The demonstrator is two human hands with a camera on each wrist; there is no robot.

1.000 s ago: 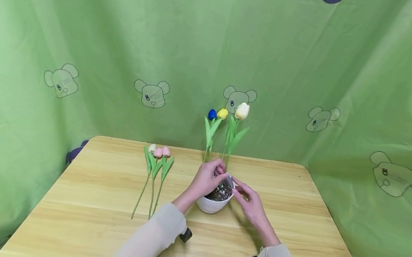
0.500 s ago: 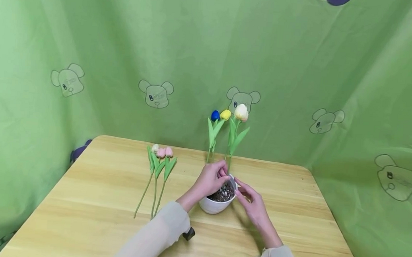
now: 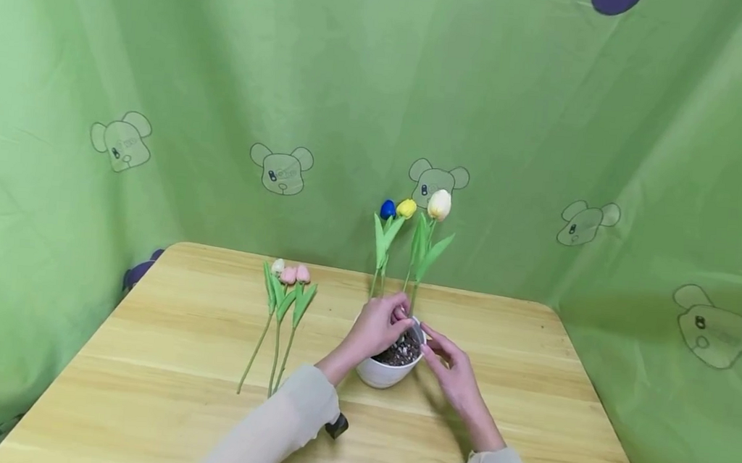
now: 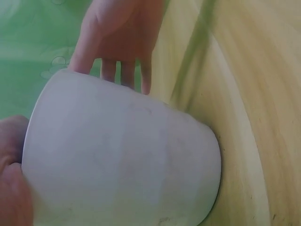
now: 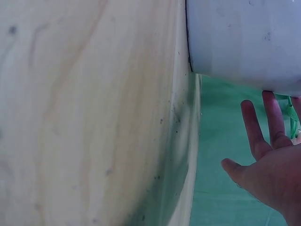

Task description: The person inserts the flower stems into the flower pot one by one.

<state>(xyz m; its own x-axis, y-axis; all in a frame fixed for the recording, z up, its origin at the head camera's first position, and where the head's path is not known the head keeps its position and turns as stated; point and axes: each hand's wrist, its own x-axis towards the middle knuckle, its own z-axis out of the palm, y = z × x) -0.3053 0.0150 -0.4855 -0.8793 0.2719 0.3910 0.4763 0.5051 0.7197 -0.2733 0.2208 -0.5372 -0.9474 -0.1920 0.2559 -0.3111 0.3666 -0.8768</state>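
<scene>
A white flowerpot (image 3: 381, 375) filled with dark, speckled soil (image 3: 404, 350) stands upright on the table. Over its left side, my left hand (image 3: 378, 325) has curled fingertips, pinching a stem low down by the soil. That stem belongs to the cream tulip (image 3: 439, 205); the fingers hide its lower end. Blue (image 3: 388, 209) and yellow (image 3: 406, 207) tulips rise upright behind this hand, their stem bases hidden. My right hand (image 3: 454, 372) touches the pot's right side at the rim, and its fingers extend loosely along the wall in the right wrist view (image 5: 270, 174).
Left of the pot, a white tulip (image 3: 278, 268) and two pink tulips (image 3: 303, 274) lie side by side on the wooden table (image 3: 159, 346), stems pointing toward me. A green curtain (image 3: 344, 77) with mouse prints hangs close behind the table and along both sides.
The cream tulip's head swayed left, briefly showing a pink bloom behind it, then back right. Both hands stay at the pot. The whole view has shifted slightly.
</scene>
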